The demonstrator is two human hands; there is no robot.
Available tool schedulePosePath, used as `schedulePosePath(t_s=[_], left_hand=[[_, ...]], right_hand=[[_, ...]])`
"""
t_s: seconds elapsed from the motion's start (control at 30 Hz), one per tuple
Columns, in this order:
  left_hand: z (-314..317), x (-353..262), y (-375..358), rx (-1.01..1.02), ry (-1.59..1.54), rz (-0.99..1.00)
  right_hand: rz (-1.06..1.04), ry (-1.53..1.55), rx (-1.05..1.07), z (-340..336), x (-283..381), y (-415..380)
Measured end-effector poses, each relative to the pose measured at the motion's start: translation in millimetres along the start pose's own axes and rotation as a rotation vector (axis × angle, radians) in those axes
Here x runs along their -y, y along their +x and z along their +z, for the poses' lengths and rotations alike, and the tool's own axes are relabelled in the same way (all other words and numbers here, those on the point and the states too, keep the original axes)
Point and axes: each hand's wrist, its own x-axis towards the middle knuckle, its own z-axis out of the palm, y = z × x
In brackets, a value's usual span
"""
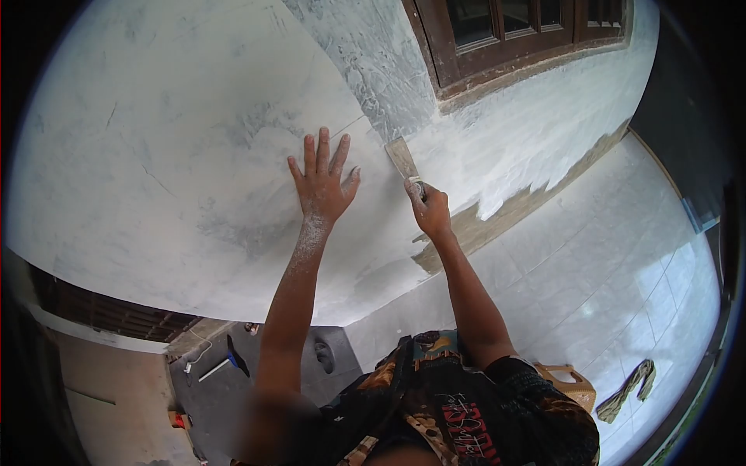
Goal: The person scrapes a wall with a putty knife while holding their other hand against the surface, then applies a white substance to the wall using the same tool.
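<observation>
My left hand [325, 182] lies flat against the whitish plastered wall [186, 155], its fingers spread, with white dust over the wrist. In my right hand [429, 208] is a putty knife [402, 159], gripped by its handle. The flat metal blade points up and to the left and meets the wall near a corner, where a grey, streaky strip [373, 70] runs upward. Most of the handle is hidden by my fingers.
A brown wooden window frame [497, 46] sits at the upper right. Below it, bare brown-grey wall [497, 221] borders the tiled floor [575, 272]. A tan plastic stool [571, 382], a crumpled cloth [628, 391] and a long-handled tool [221, 365] lie around me.
</observation>
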Motion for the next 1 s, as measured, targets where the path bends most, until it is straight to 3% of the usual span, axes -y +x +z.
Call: schedulePosePath(t_s=[0.8, 1.0], left_hand=[[8.4, -0.8, -1.2, -0.004, 0.086, 0.002], [10.5, 0.5, -1.7, -0.022, 0.077, -0.001]], right_hand=[[-0.088, -0.049, 0.051, 4.0, 10.0, -2.3], [-0.052, -0.076, 0.08, 9.2, -21.3, -14.2]])
